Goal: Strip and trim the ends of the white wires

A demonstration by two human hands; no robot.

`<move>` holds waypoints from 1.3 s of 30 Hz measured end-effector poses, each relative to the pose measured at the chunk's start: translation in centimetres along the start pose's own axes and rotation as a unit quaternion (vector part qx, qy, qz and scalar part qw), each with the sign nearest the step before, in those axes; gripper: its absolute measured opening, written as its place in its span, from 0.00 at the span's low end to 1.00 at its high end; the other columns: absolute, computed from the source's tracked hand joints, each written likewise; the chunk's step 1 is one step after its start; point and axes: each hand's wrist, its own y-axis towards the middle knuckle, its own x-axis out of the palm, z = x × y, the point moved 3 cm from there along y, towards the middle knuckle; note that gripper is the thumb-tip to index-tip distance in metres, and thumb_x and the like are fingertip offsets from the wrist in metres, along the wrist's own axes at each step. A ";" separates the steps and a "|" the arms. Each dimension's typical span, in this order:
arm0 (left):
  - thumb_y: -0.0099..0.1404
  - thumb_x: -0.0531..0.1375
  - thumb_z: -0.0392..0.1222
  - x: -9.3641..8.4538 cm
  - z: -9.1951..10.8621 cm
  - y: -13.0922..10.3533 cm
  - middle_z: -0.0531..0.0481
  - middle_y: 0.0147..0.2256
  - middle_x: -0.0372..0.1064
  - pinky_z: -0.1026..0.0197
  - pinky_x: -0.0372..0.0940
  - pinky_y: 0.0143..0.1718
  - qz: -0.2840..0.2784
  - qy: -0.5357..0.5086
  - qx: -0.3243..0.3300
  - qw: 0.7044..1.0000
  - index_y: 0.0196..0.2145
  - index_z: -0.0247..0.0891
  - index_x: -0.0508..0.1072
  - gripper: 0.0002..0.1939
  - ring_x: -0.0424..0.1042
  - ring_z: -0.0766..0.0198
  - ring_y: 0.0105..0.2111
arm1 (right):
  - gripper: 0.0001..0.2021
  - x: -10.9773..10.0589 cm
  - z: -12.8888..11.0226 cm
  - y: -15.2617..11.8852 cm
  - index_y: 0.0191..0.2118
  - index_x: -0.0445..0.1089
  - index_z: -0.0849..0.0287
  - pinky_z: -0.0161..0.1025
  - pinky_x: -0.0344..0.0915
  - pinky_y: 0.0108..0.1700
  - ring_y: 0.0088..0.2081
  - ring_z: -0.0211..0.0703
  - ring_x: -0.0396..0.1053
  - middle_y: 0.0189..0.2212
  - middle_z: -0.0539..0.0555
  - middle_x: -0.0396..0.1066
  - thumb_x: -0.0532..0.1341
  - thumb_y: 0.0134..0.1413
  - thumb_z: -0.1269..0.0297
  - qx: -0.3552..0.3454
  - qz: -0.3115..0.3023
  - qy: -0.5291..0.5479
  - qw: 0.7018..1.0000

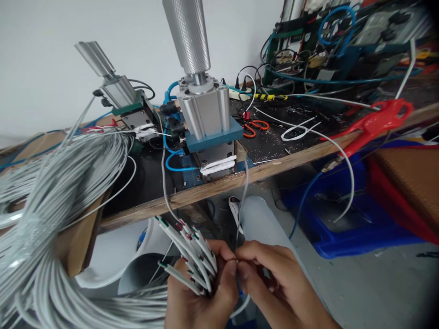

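My left hand (pixel 209 297) is closed round a bundle of white cables (pixel 192 256). Their cut ends stick up from the fist, with red and green inner wires showing at the tips. My right hand (pixel 270 278) is closed too, thumb and forefinger pinched tip to tip against the left thumb and forefinger. Something small and pale sits in that pinch, too small to name. Long grey-white cables (pixel 103 310) run from the left side toward the left hand. Just beyond the hands, at the bench edge, stands a metal pneumatic press (pixel 206 109) with white wrapping at its base.
A second press (pixel 120 91) stands farther left, beside a large cable coil (pixel 85 169). Orange-handled scissors (pixel 255 127) lie on the black bench top. A red air gun (pixel 377 123) rests at the bench's wooden edge (pixel 291 160). Below right is a blue plastic stool (pixel 350 237).
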 end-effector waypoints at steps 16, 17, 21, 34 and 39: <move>0.50 0.64 0.32 0.2 -3.3 1.1 0.56 0.14 0.68 0.65 0.59 0.17 -0.205 0.066 -0.021 0.976 0.20 0.41 0.73 0.06 0.66 0.65 0.14 | 0.09 -3.4 0.1 0.8 0.30 0.68 0.56 0.35 0.64 0.35 0.29 0.39 0.71 0.26 0.47 0.72 0.58 0.59 0.76 -0.074 -0.157 -0.202 0.964; 0.51 0.64 0.34 0.3 -3.1 1.1 0.56 0.15 0.68 0.65 0.59 0.17 -0.198 0.060 -0.034 0.978 0.21 0.41 0.73 0.05 0.66 0.65 0.14 | 0.09 -3.3 0.3 0.7 0.30 0.68 0.56 0.34 0.63 0.33 0.28 0.38 0.70 0.24 0.47 0.71 0.58 0.63 0.73 -0.059 -0.133 -0.176 0.974; 0.53 0.65 0.40 0.4 -2.0 0.6 0.56 0.16 0.68 0.65 0.61 0.20 -0.112 0.038 -0.068 0.991 0.22 0.41 0.75 0.05 0.67 0.66 0.17 | 0.15 -1.4 1.6 -0.3 0.32 0.69 0.56 0.31 0.58 0.27 0.24 0.34 0.65 0.20 0.46 0.67 0.55 0.72 0.59 0.032 -0.027 0.013 0.999; 0.56 0.72 0.49 0.1 -2.6 -0.6 0.56 0.14 0.66 0.68 0.60 0.19 -0.050 -0.083 -0.100 0.990 0.22 0.38 0.76 0.15 0.63 0.69 0.16 | 0.26 3.3 2.0 -1.1 0.30 0.72 0.59 0.32 0.57 0.23 0.20 0.34 0.58 0.19 0.49 0.65 0.59 0.62 0.37 0.159 0.113 0.242 0.950; 0.54 0.74 0.56 0.1 -3.2 -0.9 0.56 0.14 0.66 0.71 0.58 0.19 -0.039 -0.114 -0.117 0.986 0.23 0.37 0.78 0.19 0.63 0.71 0.15 | 0.27 3.2 2.1 -1.1 0.29 0.72 0.60 0.29 0.55 0.23 0.20 0.32 0.58 0.18 0.48 0.65 0.62 0.60 0.36 0.172 0.128 0.258 0.942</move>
